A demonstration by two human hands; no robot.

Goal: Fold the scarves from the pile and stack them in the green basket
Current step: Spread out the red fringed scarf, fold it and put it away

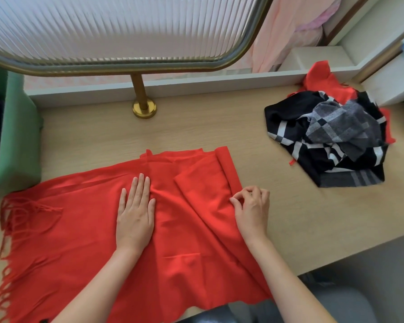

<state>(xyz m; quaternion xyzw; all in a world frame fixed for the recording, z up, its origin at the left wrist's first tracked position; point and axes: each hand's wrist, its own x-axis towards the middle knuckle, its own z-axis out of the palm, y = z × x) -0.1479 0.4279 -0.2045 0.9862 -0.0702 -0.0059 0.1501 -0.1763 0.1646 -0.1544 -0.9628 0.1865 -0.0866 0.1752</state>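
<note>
Green basket (16,136): far left, well apart from the left fingers.
Red scarf (79,241): spread on wooden table (196,127), fringe left of the left fingers, folded layer between the 2 hands.
Left hand (135,210): palm down on the scarf, fingers straight, pressed together.
Right hand (252,208): fingers curled, thumb and forefinger pinching the scarf's right edge.
Pile (331,141): black-and-white checked and red scarves, beyond and right of the right fingers, well apart.

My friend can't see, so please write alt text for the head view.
Left hand presses flat on a red fringed scarf spread on a pale wooden table; right hand pinches its folded edge. A black checked scarf pile sits right, a green basket left.
</note>
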